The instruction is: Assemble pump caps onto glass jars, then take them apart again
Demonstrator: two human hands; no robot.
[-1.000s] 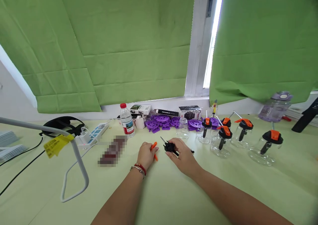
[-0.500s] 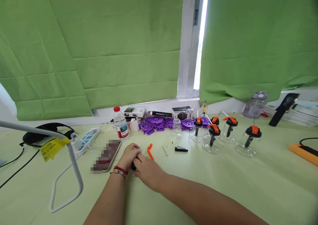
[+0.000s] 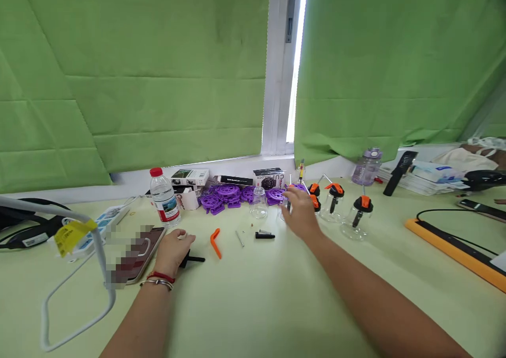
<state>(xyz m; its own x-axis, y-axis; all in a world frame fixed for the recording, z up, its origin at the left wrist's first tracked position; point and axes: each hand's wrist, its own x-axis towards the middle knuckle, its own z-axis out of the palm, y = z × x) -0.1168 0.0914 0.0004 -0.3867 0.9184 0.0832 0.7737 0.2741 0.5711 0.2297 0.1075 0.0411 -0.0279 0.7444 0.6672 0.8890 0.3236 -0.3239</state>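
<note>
My left hand [image 3: 174, 249] is closed on a black plastic part [image 3: 193, 259], whose thin bar sticks out to the right just above the table. My right hand [image 3: 301, 214] is at the glass jars, fingers apart, in front of a jar it partly hides; whether it touches that jar I cannot tell. Several small glass jars with black-and-orange tops stand there, one [image 3: 357, 218] off to the right. A bent orange lever [image 3: 215, 243], a thin metal pin [image 3: 240, 238] and a black piece with a spring [image 3: 264, 235] lie between my hands.
Behind are a topless glass jar [image 3: 259, 207], purple plastic parts [image 3: 228, 193], small boxes [image 3: 190, 176] and a water bottle [image 3: 165, 200]. A phone [image 3: 152, 247], a power strip [image 3: 108, 218] and a white metal stand [image 3: 108, 294] are at left, an orange-black bar [image 3: 454, 247] at right.
My hands have parted. The right one has moved away to the right, to the jars, while the left keeps the black part. The view has turned right.
</note>
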